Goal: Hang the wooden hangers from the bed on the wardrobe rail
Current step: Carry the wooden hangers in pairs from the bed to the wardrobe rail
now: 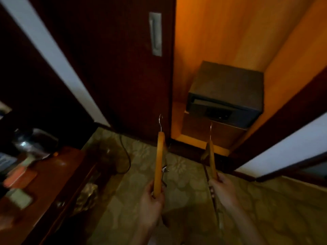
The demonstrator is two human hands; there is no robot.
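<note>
**A hanger in each hand**

The left hand (152, 197) curls its fingers round the left hanger (159, 156), hook pointing far. Right of it, the right hand (221, 188) grips the right hanger (211, 160), near the lit wardrobe (221, 32) and its safe (226, 96).

No text, brand, number or sign could be read anywhere: the front panel of the safe (218, 112) was too dark, and the items on the worktop (58, 167) were blurred.
</note>
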